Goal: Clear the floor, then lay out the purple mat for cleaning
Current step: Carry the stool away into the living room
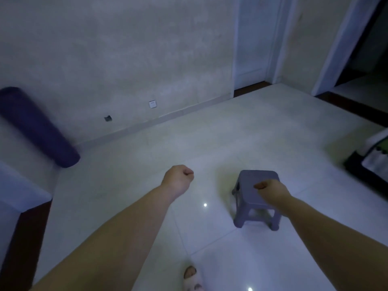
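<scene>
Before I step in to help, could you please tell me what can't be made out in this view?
Head view only.
Purple mat: motion-blurred, so any strap or surface dirt is unreadable.
Black-framed thing: blurred and cut off by the right edge; unidentifiable.
Wall socket: too small to show its holes.
Slippered foot: cut off by the bottom edge.
Doorway: too dark to see inside.

Dim room: pale tiled floor (241, 131), grey wall (105, 49)

I see a dim, bluish-grey room. Two small glare spots (205, 204) shine on the glossy floor (210, 139); the mat (37, 127) looks smeared, and the edges bow.
</scene>
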Demonstrator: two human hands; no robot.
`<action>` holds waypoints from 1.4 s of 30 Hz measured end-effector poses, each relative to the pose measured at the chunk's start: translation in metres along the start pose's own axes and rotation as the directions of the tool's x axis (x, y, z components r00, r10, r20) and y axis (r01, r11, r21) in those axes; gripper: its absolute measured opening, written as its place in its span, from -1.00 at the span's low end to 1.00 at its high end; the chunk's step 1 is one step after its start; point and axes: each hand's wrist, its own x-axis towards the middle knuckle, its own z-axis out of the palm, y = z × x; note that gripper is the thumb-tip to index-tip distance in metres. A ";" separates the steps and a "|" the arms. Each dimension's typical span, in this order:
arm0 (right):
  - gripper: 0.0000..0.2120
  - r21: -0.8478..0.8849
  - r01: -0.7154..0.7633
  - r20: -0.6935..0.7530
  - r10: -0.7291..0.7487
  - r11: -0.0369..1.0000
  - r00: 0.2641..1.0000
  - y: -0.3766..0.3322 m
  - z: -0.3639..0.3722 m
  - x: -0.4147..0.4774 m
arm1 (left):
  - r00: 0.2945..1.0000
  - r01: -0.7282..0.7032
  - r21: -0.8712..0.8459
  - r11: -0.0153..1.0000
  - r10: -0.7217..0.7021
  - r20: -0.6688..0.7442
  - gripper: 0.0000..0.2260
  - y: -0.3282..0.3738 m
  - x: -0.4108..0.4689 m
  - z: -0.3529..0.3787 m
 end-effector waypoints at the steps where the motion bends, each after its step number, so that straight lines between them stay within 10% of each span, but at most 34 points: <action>1: -0.69 0.013 -0.008 -0.013 0.009 1.000 1.000 -0.001 -0.005 0.008 | 1.000 -0.017 -0.004 1.000 0.017 0.008 -0.83 0.007 0.014 0.003; 26: -0.71 0.512 -0.427 -0.045 0.520 0.745 0.853 0.047 -0.047 0.204 | 0.932 -0.118 0.062 0.991 0.089 0.351 -0.84 0.091 0.288 0.096; 42: -0.70 0.471 -0.613 0.228 0.583 0.634 0.779 0.202 -0.054 0.406 | 0.870 0.193 0.277 0.941 -0.295 0.396 -0.64 0.123 0.404 0.299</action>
